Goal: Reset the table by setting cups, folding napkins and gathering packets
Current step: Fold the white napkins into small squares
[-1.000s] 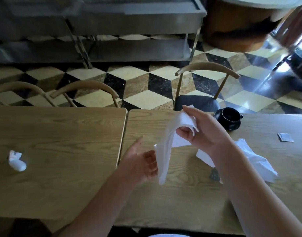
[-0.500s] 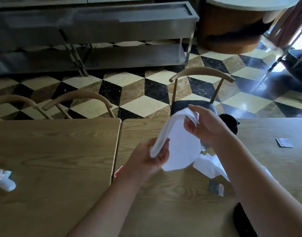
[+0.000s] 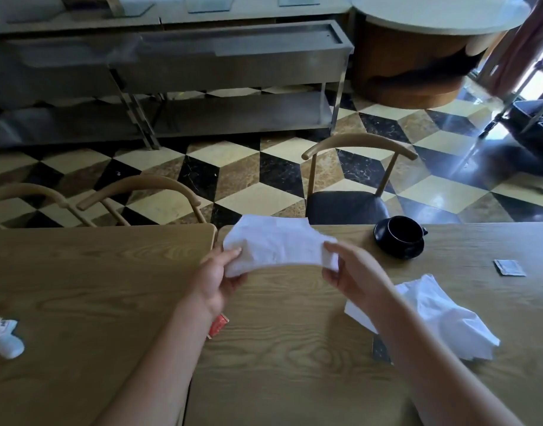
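Leftmost, a small crumpled white packet [image 3: 5, 338] lay on the left table [image 3: 95, 287], near its left edge and well apart from everything else. Two wooden chairs [image 3: 135, 192] stood tucked in behind that table. Where the left table met the right table [image 3: 295, 348], a red packet [image 3: 218, 325] lay flat on the wood, partly hidden under the left forearm.

Above the seam, the left hand [image 3: 216, 279] held one end of a white napkin [image 3: 279, 244], its grip closed on the cloth with the thumb on top and the fingers curled beneath. The napkin stretched across in the air over the far part of the right table, its far edge raised and its middle sagging a little. The right hand [image 3: 353, 272] took the other end, its grip pinched shut on the napkin between thumb and fingers.

Under the right forearm, a dark packet [image 3: 380, 348] showed only in part on the table. Just beside the forearm, a second white napkin [image 3: 448, 318] lay loose and rumpled on the wood. Behind it, near the far edge, a black cup [image 3: 402, 233] sat upright on a black saucer [image 3: 399, 252], its handle turned to the right. A wooden chair with a dark seat [image 3: 347, 207] stood beyond that edge. Farther right, a small grey packet [image 3: 509, 267] lay flat on the table, apart from the cup and the loose napkin.
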